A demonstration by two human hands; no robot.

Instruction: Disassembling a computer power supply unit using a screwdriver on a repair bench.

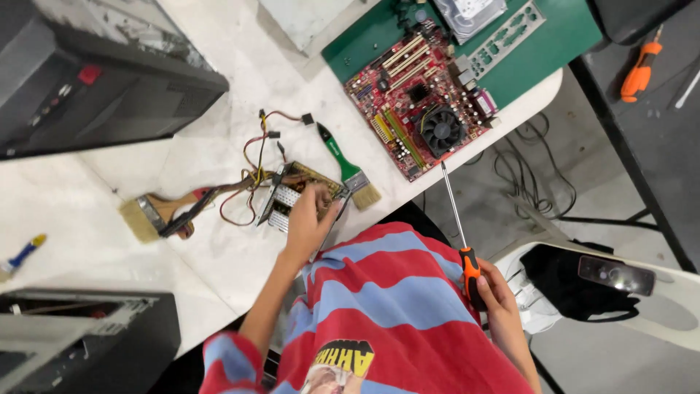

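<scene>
While our left hand closes its fingers on the open power-supply unit beside the green brush, our right hand grips a long screwdriver. We judge the unit rigid, fairly heavy, sharp-edged: hold its metal frame, not the wires.

Screwdriver in right hand: orange-and-black handle, bare silver shaft. Power supply unit under left hand: silver-grey metal casing, tan board inside; its wire bundle red, yellow and black. Small brush: green handle, pale straw bristles. Large brush: brown wooden handle, tan bristles. Motherboard: red, with black fan and yellow slots. Mat beneath it: dark green. Table: off-white. Shirt: wide red and light-blue stripes, yellow print low on the front. Second screwdriver: orange handle.
</scene>
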